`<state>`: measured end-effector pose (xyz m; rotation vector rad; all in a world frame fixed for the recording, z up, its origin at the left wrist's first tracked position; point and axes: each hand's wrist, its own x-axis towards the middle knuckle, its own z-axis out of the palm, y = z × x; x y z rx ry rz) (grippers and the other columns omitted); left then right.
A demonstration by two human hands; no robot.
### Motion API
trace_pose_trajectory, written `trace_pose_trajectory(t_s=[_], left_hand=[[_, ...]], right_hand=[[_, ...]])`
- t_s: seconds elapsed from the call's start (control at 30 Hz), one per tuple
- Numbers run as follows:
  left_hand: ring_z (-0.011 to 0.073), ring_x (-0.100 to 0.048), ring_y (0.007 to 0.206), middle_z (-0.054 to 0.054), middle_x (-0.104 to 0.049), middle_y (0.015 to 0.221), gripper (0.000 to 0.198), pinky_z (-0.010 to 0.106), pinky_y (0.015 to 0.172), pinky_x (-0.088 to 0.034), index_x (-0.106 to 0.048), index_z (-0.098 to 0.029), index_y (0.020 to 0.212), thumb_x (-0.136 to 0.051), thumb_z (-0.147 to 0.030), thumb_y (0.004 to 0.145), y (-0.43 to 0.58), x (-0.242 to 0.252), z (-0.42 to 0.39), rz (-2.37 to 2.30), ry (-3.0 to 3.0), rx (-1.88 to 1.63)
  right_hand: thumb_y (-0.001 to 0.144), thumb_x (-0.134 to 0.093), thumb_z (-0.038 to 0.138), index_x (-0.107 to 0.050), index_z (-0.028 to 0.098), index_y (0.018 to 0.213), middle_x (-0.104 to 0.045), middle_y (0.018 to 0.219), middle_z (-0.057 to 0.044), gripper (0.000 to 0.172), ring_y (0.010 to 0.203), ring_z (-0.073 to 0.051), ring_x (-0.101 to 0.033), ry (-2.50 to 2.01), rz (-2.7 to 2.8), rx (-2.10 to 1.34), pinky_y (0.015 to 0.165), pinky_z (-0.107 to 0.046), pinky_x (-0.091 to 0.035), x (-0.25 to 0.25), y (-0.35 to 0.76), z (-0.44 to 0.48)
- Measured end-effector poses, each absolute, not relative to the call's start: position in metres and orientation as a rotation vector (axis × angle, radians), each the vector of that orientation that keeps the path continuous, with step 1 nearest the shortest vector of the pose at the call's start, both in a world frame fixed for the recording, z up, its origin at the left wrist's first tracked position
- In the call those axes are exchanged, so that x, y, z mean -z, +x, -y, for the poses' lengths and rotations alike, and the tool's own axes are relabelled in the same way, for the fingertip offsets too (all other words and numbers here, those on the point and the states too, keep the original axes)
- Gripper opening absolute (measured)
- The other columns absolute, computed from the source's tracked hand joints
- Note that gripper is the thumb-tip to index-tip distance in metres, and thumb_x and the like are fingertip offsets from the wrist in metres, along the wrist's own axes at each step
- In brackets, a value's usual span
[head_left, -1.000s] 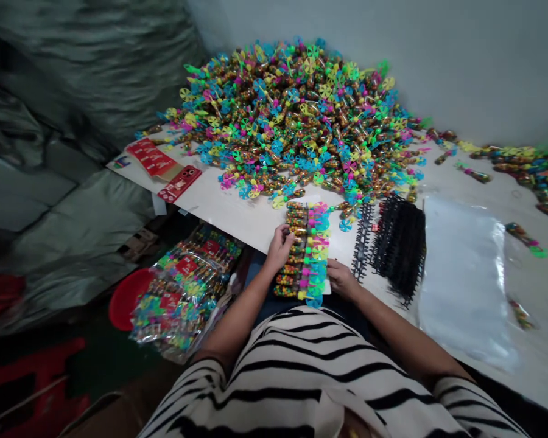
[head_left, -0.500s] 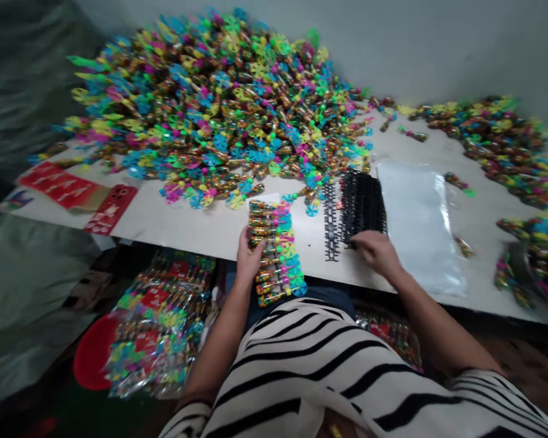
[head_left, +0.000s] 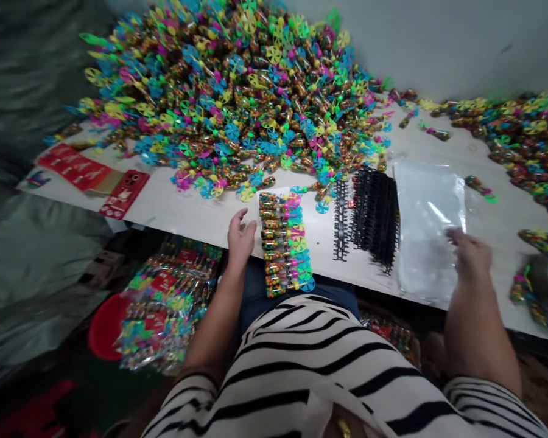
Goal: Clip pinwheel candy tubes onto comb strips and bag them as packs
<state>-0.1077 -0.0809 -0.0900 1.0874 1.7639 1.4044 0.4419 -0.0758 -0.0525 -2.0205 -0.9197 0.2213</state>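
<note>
My left hand (head_left: 241,236) is open, thumb and fingers apart, just left of a row of small candy-filled tubes (head_left: 277,243) with coloured pinwheel tops. The row lies at the table's front edge, apart from that hand. My right hand (head_left: 471,254) bends over the right edge of a stack of clear plastic bags (head_left: 427,225). Its fingertips are pinched together at the top bag's edge; the exact hold is slightly blurred. Between the row and the bags lie black plastic holder strips (head_left: 373,213), with a single strip (head_left: 341,222) beside them.
A large heap of pinwheel candy tubes (head_left: 237,103) covers the back of the table, with another pile (head_left: 520,140) at right. Red cards (head_left: 75,167) and a red phone case (head_left: 125,193) lie at left. Filled bags (head_left: 159,310) and a red basin (head_left: 105,328) are below.
My left hand has let go of the row of candy tubes and moved slightly left. My right hand has moved right, from the black strips to the plastic bags. The view has shifted.
</note>
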Motion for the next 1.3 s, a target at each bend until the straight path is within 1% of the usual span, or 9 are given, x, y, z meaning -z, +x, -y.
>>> trace_pose_trajectory(t_s=[0.17,0.33,0.47,0.53,0.63,0.73,0.9,1.1,1.3], left_hand=[[0.0154,-0.061,0.082,0.009,-0.065,0.108,0.038,0.028,0.074,-0.053,-0.057,-0.018,0.121,-0.054,-0.026,0.084,-0.071,0.054,0.078,-1.555,1.451,-1.311],[0.0187,-0.06,0.091,0.015,-0.044,0.136,0.074,0.036,0.082,-0.055,-0.039,-0.024,0.142,-0.071,-0.03,0.075,-0.017,0.031,0.089,-1.213,2.045,-1.091],[0.0221,-0.06,0.101,0.014,-0.046,0.132,0.038,0.035,0.082,-0.055,-0.061,-0.022,0.118,-0.066,-0.029,0.08,-0.027,0.031,0.093,-1.372,2.191,-1.218],[0.0188,-0.062,0.098,0.01,-0.058,0.114,0.018,0.029,0.08,-0.054,-0.065,-0.021,0.103,-0.058,-0.026,0.087,-0.043,0.031,0.095,-1.385,2.222,-1.294],[0.0145,-0.064,0.083,0.005,-0.065,0.085,0.015,0.023,0.071,-0.051,-0.065,-0.019,0.089,-0.05,-0.022,0.092,-0.06,0.026,0.095,-1.467,2.213,-1.352],[0.0132,-0.064,0.073,0.003,-0.066,0.076,0.016,0.021,0.064,-0.048,-0.064,-0.019,0.084,-0.051,-0.024,0.092,-0.061,0.015,0.093,-1.614,2.188,-1.326],[0.0121,-0.066,0.076,0.001,-0.07,0.08,0.021,0.02,0.067,-0.047,-0.062,-0.02,0.084,-0.048,-0.031,0.095,-0.063,-0.017,0.088,-1.701,2.141,-1.357],[0.0094,-0.058,0.055,-0.001,-0.064,0.066,0.03,0.021,0.053,-0.039,-0.057,-0.018,0.09,-0.035,-0.037,0.099,-0.075,-0.045,0.091,-1.801,2.276,-1.426],[0.0106,-0.056,0.053,-0.001,-0.063,0.063,0.031,0.021,0.05,-0.037,-0.059,-0.019,0.09,-0.044,-0.046,0.095,-0.097,-0.044,0.1,-1.605,2.582,-1.035]], right_hand=[[0.087,-0.041,0.048,-0.059,0.023,0.063,-0.053,0.058,-0.005,0.039,0.052,-0.018,-0.051,-1.706,0.904,0.241,0.051,-0.035,-0.042,-0.013,0.371,0.035],[0.084,-0.052,0.043,-0.071,0.018,0.08,-0.069,0.072,-0.005,0.032,0.064,-0.016,-0.062,-1.424,1.677,-0.565,0.062,-0.028,-0.048,-0.006,0.188,0.04],[0.084,-0.051,0.04,-0.07,0.02,0.109,-0.072,0.099,-0.007,0.038,0.088,-0.021,-0.066,-1.116,1.857,-1.276,0.079,-0.033,-0.051,0.012,0.112,0.044],[0.083,-0.053,0.043,-0.062,0.022,0.126,-0.067,0.118,-0.007,0.049,0.101,-0.023,-0.063,-0.995,1.811,-1.567,0.086,-0.036,-0.05,0.013,0.108,0.044],[0.083,-0.056,0.048,-0.045,0.026,0.142,-0.059,0.131,-0.007,0.064,0.107,-0.021,-0.061,-0.889,1.802,-1.766,0.089,-0.036,-0.05,0.008,0.115,0.052],[0.076,-0.067,0.045,-0.04,0.023,0.144,-0.065,0.119,-0.009,0.077,0.094,-0.02,-0.064,-0.978,1.917,-1.538,0.081,-0.033,-0.052,-0.003,0.119,0.063],[0.087,-0.05,0.037,-0.07,0.018,0.11,-0.066,0.062,-0.002,0.035,0.053,-0.015,-0.057,-1.238,2.209,-0.808,0.058,-0.026,-0.047,-0.036,0.122,0.056],[0.082,-0.053,0.023,-0.072,0.026,0.111,-0.075,0.085,-0.008,0.035,0.072,-0.021,-0.068,-1.634,2.731,-0.06,0.063,-0.026,-0.047,-0.087,0.109,0.04],[0.086,-0.046,0.019,-0.072,0.026,0.105,-0.073,0.102,-0.008,0.033,0.08,-0.021,-0.07,-1.795,2.872,0.179,0.062,-0.024,-0.045,-0.1,0.118,0.042]])
